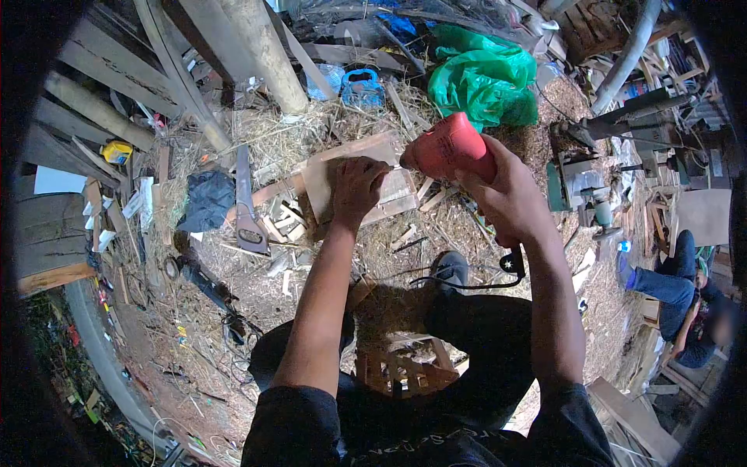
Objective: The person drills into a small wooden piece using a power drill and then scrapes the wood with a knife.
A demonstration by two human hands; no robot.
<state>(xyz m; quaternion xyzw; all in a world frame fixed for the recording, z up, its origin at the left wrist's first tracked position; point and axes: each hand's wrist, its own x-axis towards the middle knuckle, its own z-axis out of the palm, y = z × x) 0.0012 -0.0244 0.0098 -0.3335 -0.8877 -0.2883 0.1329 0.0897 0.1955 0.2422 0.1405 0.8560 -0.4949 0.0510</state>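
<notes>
My right hand (510,191) is wrapped round the grip of a red corded drill (451,148). The drill's front end points left and down at a flat wooden board (319,191) lying on the ground. My left hand (359,185) rests over that board, its fingers curled together close to the front of the drill. Whatever is between those fingers is too small to make out. From the base of the drill a black cord (475,286) loops back toward my foot.
A handsaw (247,202) and an angle grinder (204,284) lie to the left. Wood offcuts (289,224) and shavings litter the ground. Ahead are a green plastic bag (482,78) and a wooden post (268,58). Another person (685,307) sits at the right.
</notes>
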